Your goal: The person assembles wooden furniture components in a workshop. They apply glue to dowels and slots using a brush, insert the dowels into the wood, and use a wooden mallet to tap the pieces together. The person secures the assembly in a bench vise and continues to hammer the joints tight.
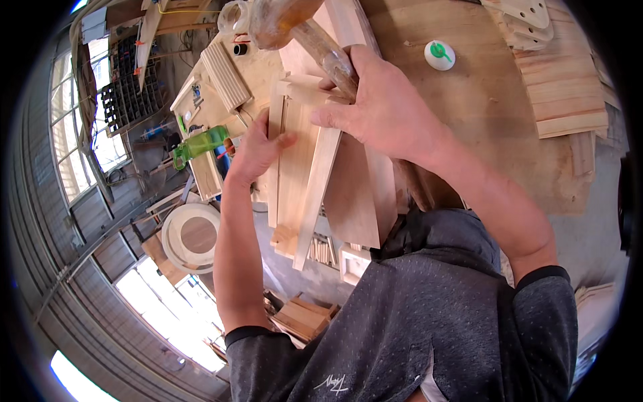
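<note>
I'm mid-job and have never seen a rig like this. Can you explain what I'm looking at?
There's no machine here: it's someone working bare-handed. The single picture comes from the left of two head-worn fisheye cameras looking down, so straight edges bend toward the rim. The left hand grips the edge of a wooden board assembly. The right hand holds a mallet. On the plywood workbench are a white bottle with a green cap and, toward the right, wooden panels. A green plastic bottle is over to the left.
</note>
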A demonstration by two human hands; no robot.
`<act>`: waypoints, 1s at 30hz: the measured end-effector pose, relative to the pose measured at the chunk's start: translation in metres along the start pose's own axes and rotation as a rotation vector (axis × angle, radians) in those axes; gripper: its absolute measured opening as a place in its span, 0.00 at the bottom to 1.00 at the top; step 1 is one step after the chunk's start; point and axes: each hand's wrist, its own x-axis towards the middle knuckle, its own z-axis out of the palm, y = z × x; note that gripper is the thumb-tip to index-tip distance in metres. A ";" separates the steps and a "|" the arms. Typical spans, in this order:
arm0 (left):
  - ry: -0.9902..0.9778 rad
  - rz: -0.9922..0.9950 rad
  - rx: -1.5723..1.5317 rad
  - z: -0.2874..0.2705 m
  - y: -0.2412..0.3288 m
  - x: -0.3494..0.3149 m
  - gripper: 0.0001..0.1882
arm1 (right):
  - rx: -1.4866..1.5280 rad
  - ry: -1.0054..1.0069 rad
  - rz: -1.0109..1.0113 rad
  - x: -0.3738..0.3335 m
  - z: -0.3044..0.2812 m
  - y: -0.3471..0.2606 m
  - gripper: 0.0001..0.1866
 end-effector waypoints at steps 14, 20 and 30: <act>-0.155 -0.219 -0.657 -0.010 -0.009 0.008 0.38 | 0.045 0.068 -0.043 0.000 0.008 0.010 0.34; -0.173 -0.039 -0.267 -0.009 -0.010 0.010 0.31 | 0.072 0.056 -0.007 -0.001 0.005 0.006 0.34; -0.153 -0.153 -0.054 -0.015 0.002 0.006 0.29 | -0.020 0.067 0.053 -0.003 0.004 -0.004 0.30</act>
